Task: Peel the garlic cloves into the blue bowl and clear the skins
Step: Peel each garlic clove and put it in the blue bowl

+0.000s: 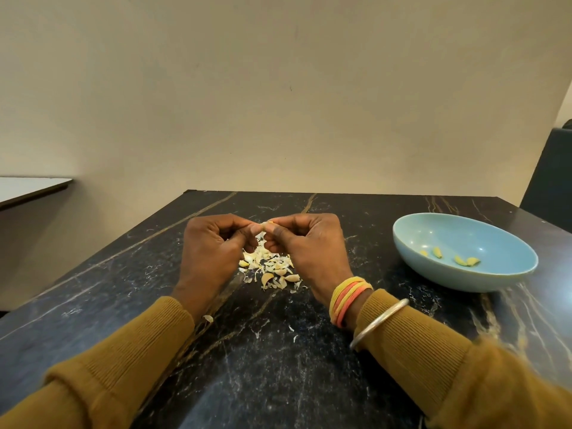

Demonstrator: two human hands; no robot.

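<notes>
Both hands pinch 1 garlic clove (268, 224), left of the blue bowl (448, 278).
The left hand (213, 243) and right hand (306, 243), fingers curled, grip the clove between their fingertips above a pile of skins (269, 267) well left of the bowl; 4 peeled cloves (437, 252) lie inside it.
</notes>
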